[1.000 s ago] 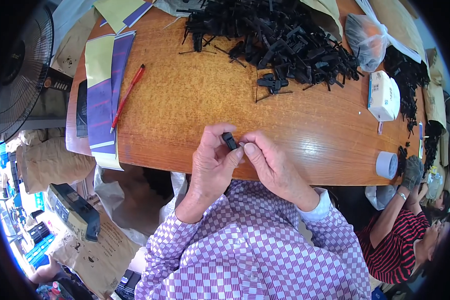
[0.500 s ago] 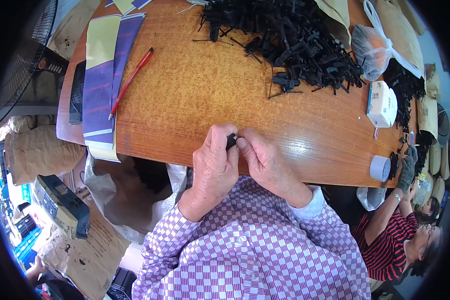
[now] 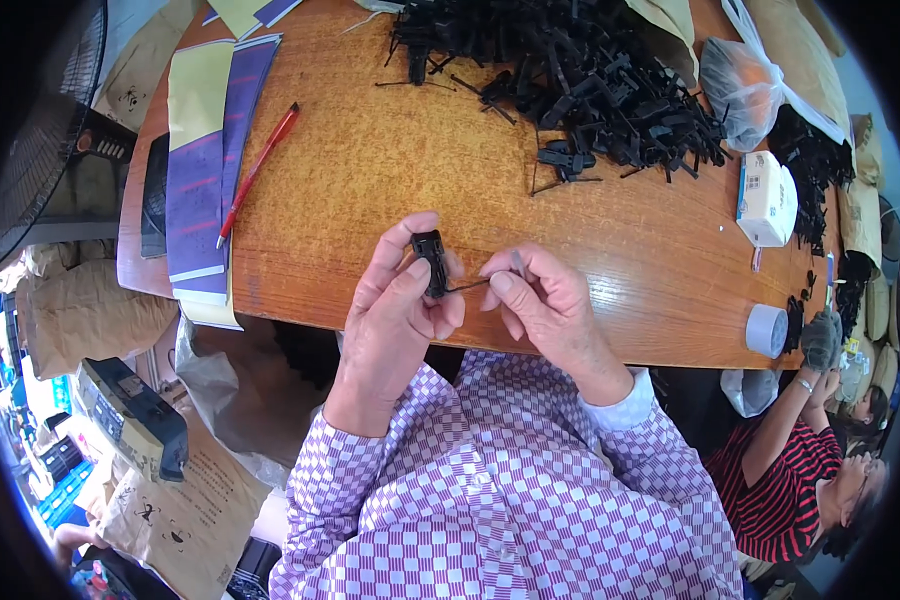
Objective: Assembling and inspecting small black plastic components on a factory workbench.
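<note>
Above the table's near edge, my left hand (image 3: pixel 378 325) grips a small black plastic part (image 3: pixel 429 255) between thumb and fingers. From its lower end a thin black stem (image 3: pixel 468 286) runs across to my right hand (image 3: pixel 552 305), whose thumb and forefinger pinch the far end. A small greyish piece (image 3: pixel 517 262) shows between the right fingers; its kind is unclear. Farther off on the table lies a big heap of black plastic parts (image 3: pixel 610 95), several with thin stems like this one. One such part (image 3: pixel 567 158) lies at the heap's near edge.
Purple and yellow paper sheets (image 3: pixel 195 190) and a red pen (image 3: pixel 257 175) lie on the left of the wooden table (image 3: pixel 370 170). At right are a tissue pack (image 3: pixel 767 200), a tape roll (image 3: pixel 766 331) and a knotted plastic bag (image 3: pixel 742 95). A co-worker (image 3: pixel 785 475) sits at right.
My hands have moved apart, and the left has turned, bringing the black part upright into view. The thin stem now shows stretched between both hands. The co-worker's gloved hand has lowered slightly.
</note>
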